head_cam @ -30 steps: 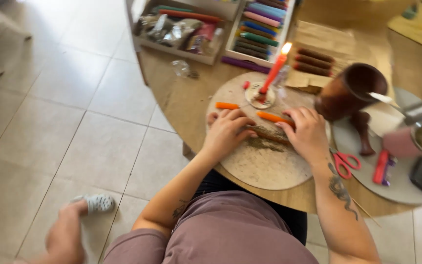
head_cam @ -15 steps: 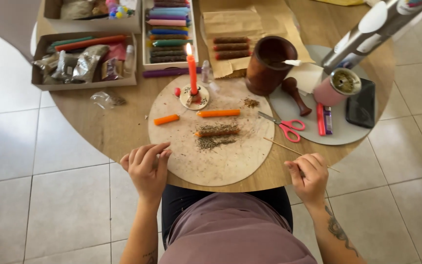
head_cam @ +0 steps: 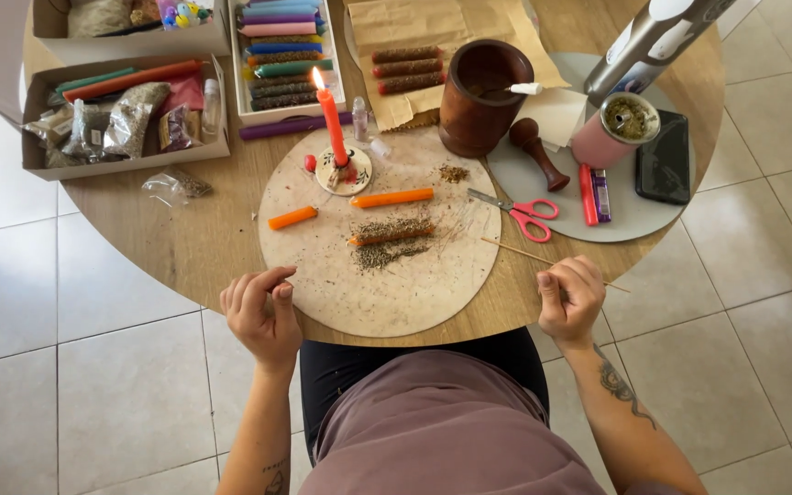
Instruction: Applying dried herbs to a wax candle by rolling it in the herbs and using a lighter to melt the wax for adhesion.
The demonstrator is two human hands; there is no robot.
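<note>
Standing on pale floor tiles (head_cam: 75, 385): round wooden table (head_cam: 194, 238).

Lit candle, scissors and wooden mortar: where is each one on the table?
Lit candle (head_cam: 331, 124), head view, middle of its red shaft.
Scissors (head_cam: 532, 216), head view, on a pink handle loop.
Mortar (head_cam: 477, 112), head view, on its brown outer wall.

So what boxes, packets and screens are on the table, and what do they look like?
Cardboard box: far left, shallow, holding long candles and clear packets of dried herbs.
White box: top middle, rows of coloured candles.
Clear bag: small, crumpled, in front of the cardboard box.
Phone: right, on the grey mat, black screen, dark.
</note>
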